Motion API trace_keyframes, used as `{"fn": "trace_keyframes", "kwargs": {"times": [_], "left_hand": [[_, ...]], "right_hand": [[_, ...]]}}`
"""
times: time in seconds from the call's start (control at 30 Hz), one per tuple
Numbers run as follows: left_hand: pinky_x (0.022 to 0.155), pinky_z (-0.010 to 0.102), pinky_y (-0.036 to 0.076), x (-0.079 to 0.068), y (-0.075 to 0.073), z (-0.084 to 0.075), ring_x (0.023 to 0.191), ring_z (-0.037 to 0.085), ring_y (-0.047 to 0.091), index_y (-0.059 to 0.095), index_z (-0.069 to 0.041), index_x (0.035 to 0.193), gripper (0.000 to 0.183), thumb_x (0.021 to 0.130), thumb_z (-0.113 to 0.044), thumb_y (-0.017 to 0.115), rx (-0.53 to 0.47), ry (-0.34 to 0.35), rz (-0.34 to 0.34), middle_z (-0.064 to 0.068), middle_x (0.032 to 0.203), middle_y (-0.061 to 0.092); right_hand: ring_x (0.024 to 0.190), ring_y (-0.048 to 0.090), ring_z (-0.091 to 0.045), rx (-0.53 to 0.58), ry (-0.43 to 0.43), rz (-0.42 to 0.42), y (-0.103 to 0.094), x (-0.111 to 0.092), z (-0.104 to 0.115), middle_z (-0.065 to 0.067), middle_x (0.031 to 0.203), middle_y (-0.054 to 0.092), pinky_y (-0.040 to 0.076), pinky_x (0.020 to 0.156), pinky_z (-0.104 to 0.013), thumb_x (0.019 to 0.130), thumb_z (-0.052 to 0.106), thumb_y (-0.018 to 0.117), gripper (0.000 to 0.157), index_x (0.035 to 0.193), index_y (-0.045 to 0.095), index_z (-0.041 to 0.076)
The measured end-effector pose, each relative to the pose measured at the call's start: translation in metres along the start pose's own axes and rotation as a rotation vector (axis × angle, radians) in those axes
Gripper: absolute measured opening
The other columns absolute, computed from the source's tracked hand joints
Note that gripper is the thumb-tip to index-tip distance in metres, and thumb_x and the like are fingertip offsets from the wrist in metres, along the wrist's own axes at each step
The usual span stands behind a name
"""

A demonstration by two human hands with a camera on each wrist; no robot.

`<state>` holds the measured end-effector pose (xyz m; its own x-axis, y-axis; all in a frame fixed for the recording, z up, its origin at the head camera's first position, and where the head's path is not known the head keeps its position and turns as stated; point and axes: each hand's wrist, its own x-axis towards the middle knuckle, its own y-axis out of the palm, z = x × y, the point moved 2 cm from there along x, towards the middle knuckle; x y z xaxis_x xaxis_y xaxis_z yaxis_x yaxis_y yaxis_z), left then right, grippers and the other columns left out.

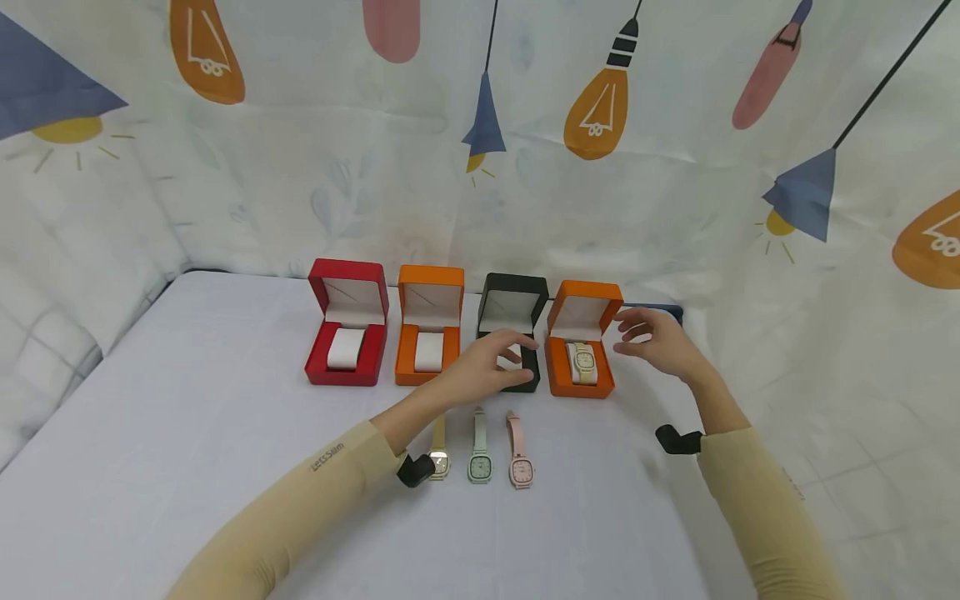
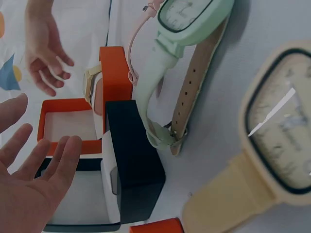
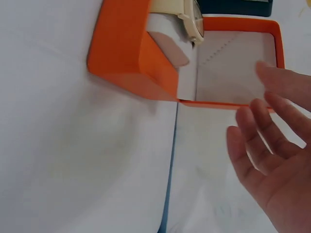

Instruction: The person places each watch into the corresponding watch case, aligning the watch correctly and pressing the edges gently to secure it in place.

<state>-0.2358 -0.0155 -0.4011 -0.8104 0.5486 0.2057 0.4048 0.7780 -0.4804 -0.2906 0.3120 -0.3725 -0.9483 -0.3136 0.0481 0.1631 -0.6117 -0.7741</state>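
Observation:
In the head view an orange watch box [image 1: 581, 367] at the right stands with its lid up, a cream-yellow watch [image 1: 583, 362] strapped round its white cushion. My right hand [image 1: 660, 342] hovers at the right side of that lid, fingers loosely bent and holding nothing. My left hand [image 1: 491, 364] is over the black watch box [image 1: 530, 364], hiding part of its cushion; its fingers are spread and hold nothing. Nearer on the table lie a yellow watch [image 1: 439, 461], a mint-green watch [image 1: 480, 467] and a pink watch [image 1: 521, 471], side by side.
Left of the black box stand another orange box [image 1: 406, 354] and a red box [image 1: 317, 358], both with lids up and white cushions inside. A white cloth covers the table [image 1: 225, 400]. Behind it hangs a curtain [image 1: 420, 167] printed with lamps and bulbs.

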Motion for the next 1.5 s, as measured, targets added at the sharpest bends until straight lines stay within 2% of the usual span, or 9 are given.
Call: {"fn": "trace_keyframes", "kwargs": {"times": [0.13,0.23,0.37,0.5,0.6,0.7,0.87,1.2,1.5], "left_hand": [[0.090,0.026,0.055,0.014,0.005,-0.006,0.120,0.028,0.059,0.058,-0.011,0.140,0.044,0.099,-0.018,0.072,0.059,0.049,0.020,0.004,0.145,0.053],[0.091,0.026,0.054,0.022,0.008,-0.012,0.122,0.028,0.058,0.055,-0.010,0.142,0.045,0.100,-0.018,0.070,0.089,0.068,0.023,0.006,0.147,0.050],[0.093,0.027,0.053,0.035,0.009,-0.019,0.124,0.025,0.057,0.053,-0.010,0.145,0.046,0.102,-0.020,0.068,0.121,0.080,0.014,0.007,0.148,0.047],[0.093,0.032,0.054,0.048,0.012,-0.022,0.123,0.028,0.057,0.049,-0.007,0.148,0.050,0.103,-0.021,0.066,0.152,0.091,0.011,0.011,0.148,0.046],[0.098,0.036,0.052,0.056,0.015,-0.022,0.125,0.029,0.054,0.046,-0.006,0.150,0.053,0.104,-0.023,0.064,0.178,0.088,0.009,0.013,0.152,0.042],[0.108,0.039,0.045,0.062,0.017,-0.023,0.134,0.028,0.048,0.043,-0.006,0.153,0.056,0.104,-0.026,0.063,0.221,0.087,0.002,0.014,0.158,0.036],[0.119,0.042,0.032,0.070,0.021,-0.025,0.149,0.029,0.033,0.035,-0.004,0.157,0.064,0.105,-0.028,0.062,0.253,0.071,-0.002,0.016,0.165,0.026],[0.119,0.046,0.030,0.078,0.029,-0.028,0.153,0.029,0.022,0.023,-0.010,0.164,0.072,0.105,-0.032,0.060,0.218,-0.049,0.021,0.010,0.171,0.009],[0.119,0.043,0.031,0.080,0.034,-0.027,0.153,0.027,0.022,0.019,-0.013,0.165,0.075,0.106,-0.033,0.060,0.192,-0.060,0.011,0.007,0.172,0.003]], "right_hand": [[0.109,0.062,-0.034,-0.002,0.008,-0.128,-0.010,0.004,0.004,-0.019,0.124,0.062,0.054,0.082,-0.031,0.099,0.022,0.071,0.040,0.132,0.060,0.001],[0.111,0.061,-0.035,0.015,0.027,-0.214,-0.015,0.009,0.009,-0.020,0.126,0.060,0.054,0.079,-0.028,0.102,0.024,0.068,0.041,0.133,0.058,0.000],[0.116,0.059,-0.038,0.036,0.060,-0.253,-0.019,0.018,0.018,-0.021,0.134,0.056,0.056,0.088,-0.040,0.104,0.027,0.063,0.044,0.138,0.055,0.001],[0.128,0.052,-0.042,0.022,0.079,-0.194,-0.021,0.028,0.025,-0.024,0.146,0.048,0.050,0.099,-0.057,0.105,0.032,0.060,0.052,0.146,0.048,0.001],[0.136,0.045,-0.043,0.001,0.105,-0.128,-0.019,0.036,0.026,-0.022,0.154,0.041,0.046,0.103,-0.060,0.106,0.039,0.057,0.059,0.152,0.042,0.004],[0.139,0.042,-0.044,0.007,0.125,-0.083,-0.016,0.041,0.025,-0.022,0.159,0.035,0.043,0.106,-0.061,0.107,0.042,0.053,0.064,0.157,0.035,0.006],[0.140,0.043,-0.044,0.063,0.114,-0.052,-0.010,0.048,0.024,-0.022,0.159,0.033,0.044,0.107,-0.057,0.110,0.038,0.049,0.060,0.158,0.034,0.006],[0.132,0.050,-0.045,0.158,0.096,0.006,-0.005,0.051,0.023,-0.024,0.150,0.044,0.048,0.104,-0.055,0.110,0.035,0.050,0.055,0.153,0.042,0.002],[0.132,0.048,-0.045,0.275,0.117,0.021,-0.004,0.045,0.021,-0.025,0.150,0.042,0.046,0.105,-0.057,0.108,0.034,0.055,0.054,0.150,0.044,0.002]]}}
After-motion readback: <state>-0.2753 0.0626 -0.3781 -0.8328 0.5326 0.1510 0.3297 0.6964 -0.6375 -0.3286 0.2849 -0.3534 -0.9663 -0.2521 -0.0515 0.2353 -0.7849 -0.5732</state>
